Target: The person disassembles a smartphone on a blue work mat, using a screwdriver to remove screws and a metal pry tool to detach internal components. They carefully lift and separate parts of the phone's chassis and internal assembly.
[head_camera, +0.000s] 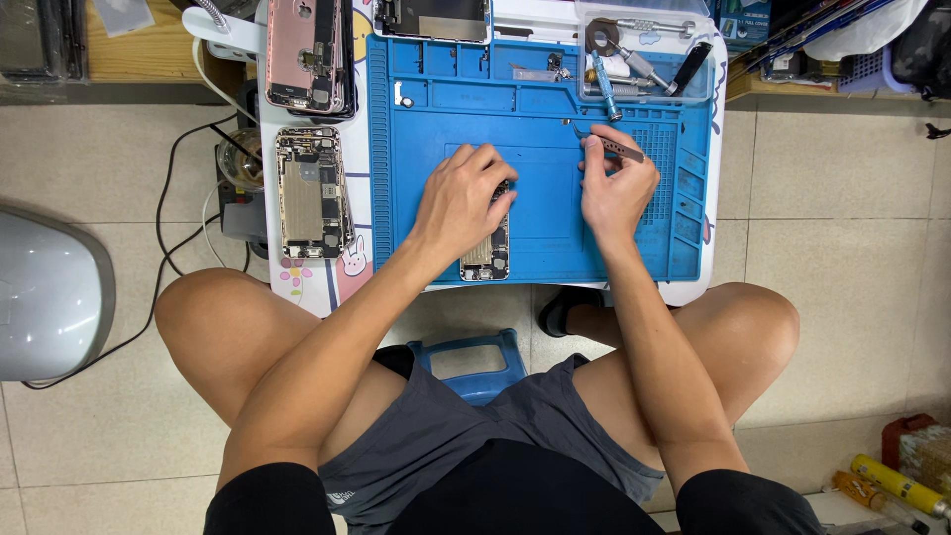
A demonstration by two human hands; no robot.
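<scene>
While the blue work mat (535,213) is being used as the bench surface on the small white table (307,287), an opened phone chassis (485,248) is being pinned at the mat's near edge by the left hand (461,203), fingers curled down over it. Tweezers (614,146) are being pinched in the right hand (614,188), tips pointing left over the mat, just right of the chassis. Judgement: the chassis is best kept flat and steady, and the tips brought in low. A second opened phone (312,193) is lying left of the mat, above a pink rabbit sticker (354,262). Screwdrivers are resting in a clear tray (644,59) at the far right.
</scene>
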